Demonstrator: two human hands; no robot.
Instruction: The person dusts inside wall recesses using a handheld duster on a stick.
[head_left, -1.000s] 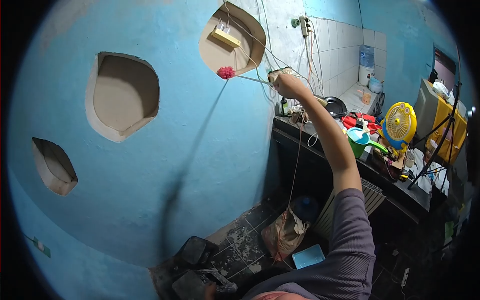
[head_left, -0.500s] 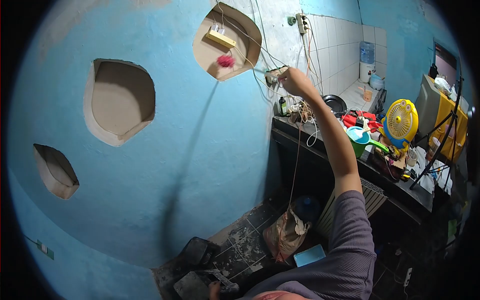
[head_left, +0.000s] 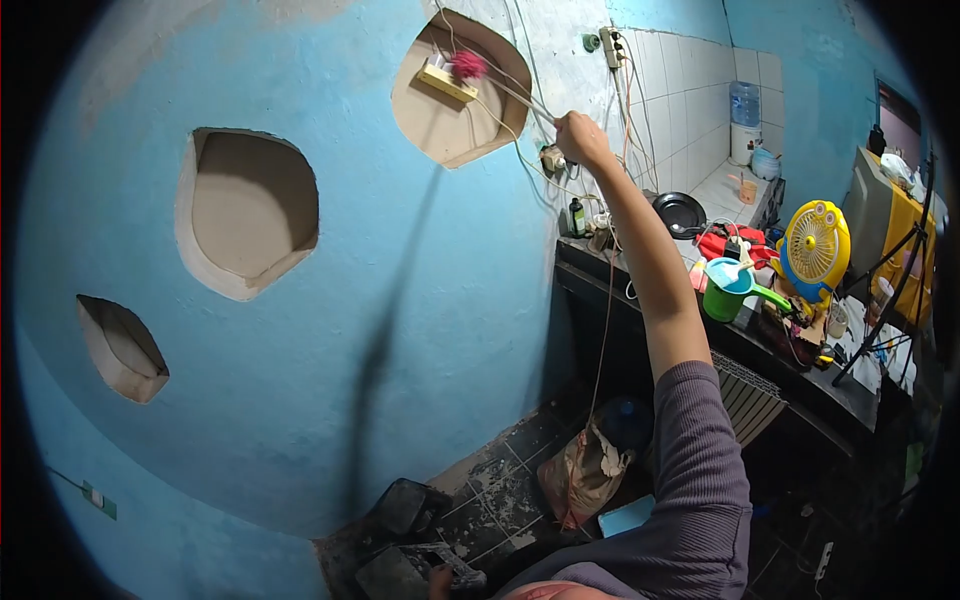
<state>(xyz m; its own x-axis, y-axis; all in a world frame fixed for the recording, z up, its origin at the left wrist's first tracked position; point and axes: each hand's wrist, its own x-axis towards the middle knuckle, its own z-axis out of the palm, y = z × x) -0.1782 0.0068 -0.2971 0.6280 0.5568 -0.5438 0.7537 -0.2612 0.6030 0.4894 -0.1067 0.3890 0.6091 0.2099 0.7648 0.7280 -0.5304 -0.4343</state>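
My right hand point(head_left: 582, 138) is closed round the end of a thin pale stick, raised beside the upper wall niche. At the stick's far end, a fluffy red duster head point(head_left: 467, 66) is at the yellow power strip point(head_left: 447, 83) inside that niche point(head_left: 440, 130). White plugs stand in the strip, and cables run from it past my hand. Low in the view, my left hand point(head_left: 440, 582) shows only in part, next to a dark, grey-smeared object point(head_left: 455, 562); its fingers are too hidden to read.
Two more niches point(head_left: 255, 205) point(head_left: 122, 345) open in the blue wall. To the right, a dark counter point(head_left: 850, 395) bears a green dipper point(head_left: 722, 300), a yellow fan point(head_left: 815, 240) and a black tripod point(head_left: 890, 280). A bag point(head_left: 580, 478) and a blue tray point(head_left: 626, 515) lie below.
The red duster head has moved up and slightly right, from below the power strip to its top side. My right hand has risen a little. The view has shifted slightly.
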